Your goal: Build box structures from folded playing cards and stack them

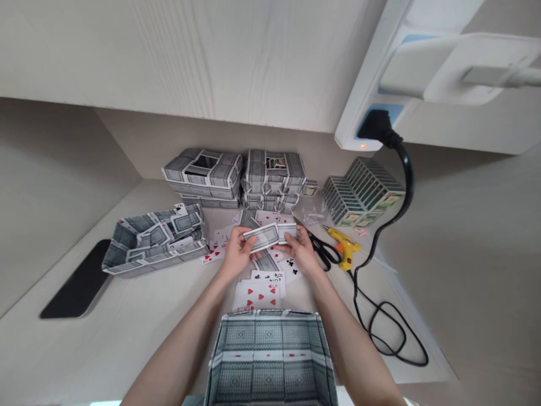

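Note:
My left hand (236, 251) and my right hand (301, 249) are both closed on grey-backed playing cards (267, 235), held between them just above the desk. Loose cards (258, 293) lie face up and face down under and around my hands. A box built from cards (270, 352) stands at the near edge between my forearms.
A card-built tray (154, 242) sits at the left, stacked card boxes (203, 176) (273, 177) at the back, packed decks (363, 192) at the back right. Black scissors (323, 251), a yellow glue gun (344, 245) and its black cable (380, 316) lie right. A dark pad (78, 282) lies far left.

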Available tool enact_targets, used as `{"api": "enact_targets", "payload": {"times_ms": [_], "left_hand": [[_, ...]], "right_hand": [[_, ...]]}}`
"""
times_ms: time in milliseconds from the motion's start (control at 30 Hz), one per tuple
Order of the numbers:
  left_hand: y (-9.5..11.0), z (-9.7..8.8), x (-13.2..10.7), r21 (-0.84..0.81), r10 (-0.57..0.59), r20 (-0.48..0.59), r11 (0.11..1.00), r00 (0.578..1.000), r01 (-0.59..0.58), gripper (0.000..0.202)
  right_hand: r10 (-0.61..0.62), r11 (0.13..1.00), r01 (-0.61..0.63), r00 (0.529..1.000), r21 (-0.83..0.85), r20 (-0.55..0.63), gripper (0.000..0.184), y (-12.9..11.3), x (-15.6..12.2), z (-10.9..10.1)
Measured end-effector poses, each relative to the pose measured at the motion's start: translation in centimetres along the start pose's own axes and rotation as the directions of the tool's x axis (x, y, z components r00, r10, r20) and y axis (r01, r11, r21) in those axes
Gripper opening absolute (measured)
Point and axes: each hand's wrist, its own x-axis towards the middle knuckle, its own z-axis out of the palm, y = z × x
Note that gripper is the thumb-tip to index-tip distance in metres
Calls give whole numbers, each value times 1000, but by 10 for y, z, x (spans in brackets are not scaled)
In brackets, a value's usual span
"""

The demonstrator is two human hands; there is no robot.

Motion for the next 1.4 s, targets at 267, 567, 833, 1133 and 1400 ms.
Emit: {"api": "enact_targets", "payload": {"times_ms": [267,567,833,1133,1400], "left_hand": [[4,-3,2,146,-43,51,989,998,35,28],[11,-4,1,182,-66,31,982,997,59,23],[0,-1,-1,199,-42,43,980,998,33,26],[7,2,-9,554,120,137,814,983,-176,52],[5,-1,-6,589,121,144,787,982,-183,55]], "right_hand": [[57,997,-54,997,-54,46,40,-4,-2,0],[133,986,-117,982,-120,136,54,-8,-6,0],[222,971,-181,927,-159,301,65,-8,-12,6],[66,978,-42,991,-205,116,58,-6,-10,11],[-8,972,17,999,-235,39,56,-9,-7,9]]}}
